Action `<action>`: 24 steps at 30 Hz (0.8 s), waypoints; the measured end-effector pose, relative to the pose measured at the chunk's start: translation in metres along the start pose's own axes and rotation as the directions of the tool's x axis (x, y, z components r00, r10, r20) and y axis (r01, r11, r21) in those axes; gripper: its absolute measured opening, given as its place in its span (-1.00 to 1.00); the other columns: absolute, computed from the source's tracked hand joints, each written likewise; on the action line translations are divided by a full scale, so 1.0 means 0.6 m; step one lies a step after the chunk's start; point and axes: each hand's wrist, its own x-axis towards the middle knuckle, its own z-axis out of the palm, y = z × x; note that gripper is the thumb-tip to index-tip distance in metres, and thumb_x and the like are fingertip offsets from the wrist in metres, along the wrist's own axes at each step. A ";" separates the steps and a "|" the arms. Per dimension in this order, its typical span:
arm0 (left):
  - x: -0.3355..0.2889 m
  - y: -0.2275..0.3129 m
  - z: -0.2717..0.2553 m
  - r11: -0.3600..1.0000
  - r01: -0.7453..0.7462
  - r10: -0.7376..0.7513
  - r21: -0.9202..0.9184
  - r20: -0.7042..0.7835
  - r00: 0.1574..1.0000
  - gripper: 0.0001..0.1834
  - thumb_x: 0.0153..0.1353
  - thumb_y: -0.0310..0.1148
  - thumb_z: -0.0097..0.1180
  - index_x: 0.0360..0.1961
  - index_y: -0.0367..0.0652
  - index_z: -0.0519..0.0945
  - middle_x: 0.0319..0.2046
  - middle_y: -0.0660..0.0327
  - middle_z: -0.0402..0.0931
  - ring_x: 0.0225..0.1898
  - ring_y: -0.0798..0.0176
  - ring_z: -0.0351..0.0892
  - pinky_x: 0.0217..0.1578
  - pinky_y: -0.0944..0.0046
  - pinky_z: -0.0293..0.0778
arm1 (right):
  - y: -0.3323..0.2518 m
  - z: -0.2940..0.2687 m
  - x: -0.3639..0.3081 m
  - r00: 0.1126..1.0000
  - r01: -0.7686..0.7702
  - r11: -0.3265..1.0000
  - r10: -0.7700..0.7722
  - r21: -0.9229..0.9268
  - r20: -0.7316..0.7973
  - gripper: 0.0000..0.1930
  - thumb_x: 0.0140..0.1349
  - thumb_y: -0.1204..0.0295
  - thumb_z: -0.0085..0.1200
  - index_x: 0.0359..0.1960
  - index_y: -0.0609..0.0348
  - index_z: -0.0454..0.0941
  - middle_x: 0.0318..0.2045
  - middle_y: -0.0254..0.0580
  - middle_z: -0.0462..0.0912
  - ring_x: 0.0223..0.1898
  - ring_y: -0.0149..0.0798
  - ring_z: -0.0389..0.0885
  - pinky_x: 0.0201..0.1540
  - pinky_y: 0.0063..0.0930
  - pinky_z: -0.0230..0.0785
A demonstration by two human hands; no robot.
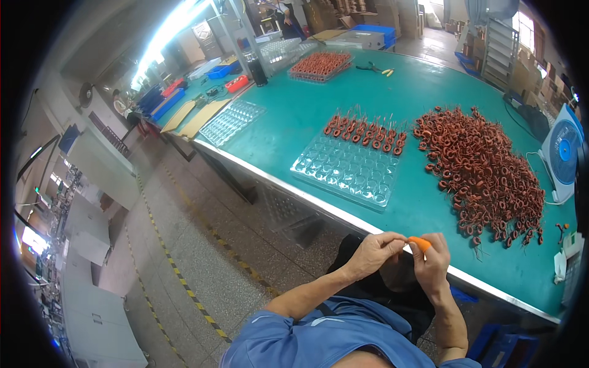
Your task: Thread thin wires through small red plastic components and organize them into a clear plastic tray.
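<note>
At the tabletop's near edge, the right hand curls around one orange piece; the left hand has fingertips together by its tip, whether gripping I cannot tell. Beyond lie one part-filled tray and one uncountable coil pile; one fan stands along the right edge.

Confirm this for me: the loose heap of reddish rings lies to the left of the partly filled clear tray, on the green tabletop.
Not quite: the head view shows the loose heap of reddish rings to the right of the partly filled clear tray, on the green tabletop.
</note>
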 end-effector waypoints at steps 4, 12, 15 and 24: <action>0.010 -0.003 0.000 0.995 -0.048 0.046 -0.090 -0.021 0.999 -0.74 0.41 -0.29 -0.02 -0.08 -0.25 0.58 -0.50 0.33 0.49 -0.47 0.50 0.47 -0.42 0.47 0.43 | -0.006 0.001 0.006 0.980 0.181 0.966 -0.194 -0.183 -0.053 -0.88 0.01 0.56 0.26 -0.43 0.30 0.57 -0.41 -0.13 0.52 -0.38 -0.07 0.49 -0.36 -0.27 0.32; -0.011 -0.003 0.014 0.979 0.008 -0.005 -0.203 0.013 1.000 -0.73 0.43 -0.24 -0.05 -0.11 -0.22 0.56 -0.47 0.33 0.48 -0.49 0.52 0.44 -0.45 0.48 0.40 | -0.039 0.000 -0.013 0.933 0.346 0.900 -0.361 -0.265 -0.008 -0.90 0.02 0.58 0.24 -0.42 0.28 0.57 -0.36 -0.15 0.52 -0.31 -0.07 0.49 -0.20 -0.22 0.33; -0.002 -0.012 0.017 0.951 -0.063 0.043 -0.304 -0.072 0.996 -0.77 0.43 -0.28 -0.06 -0.15 -0.22 0.55 -0.53 0.34 0.44 -0.55 0.50 0.42 -0.50 0.50 0.38 | -0.013 0.005 -0.009 0.997 -0.066 0.998 0.067 0.025 -0.038 -0.95 0.07 0.56 0.20 -0.42 0.26 0.61 -0.38 -0.12 0.56 -0.32 -0.10 0.53 -0.27 -0.34 0.36; 0.034 0.034 -0.009 0.963 -0.123 0.102 -0.242 -0.097 0.990 -0.73 0.44 -0.31 -0.10 0.06 -0.19 0.44 -0.45 0.29 0.42 -0.49 0.44 0.43 -0.49 0.50 0.30 | 0.020 0.035 0.040 0.919 -0.330 0.813 0.393 0.480 -0.033 -0.74 0.28 0.28 0.16 -0.16 0.23 0.62 -0.43 -0.30 0.59 -0.34 -0.45 0.52 -0.26 -0.59 0.38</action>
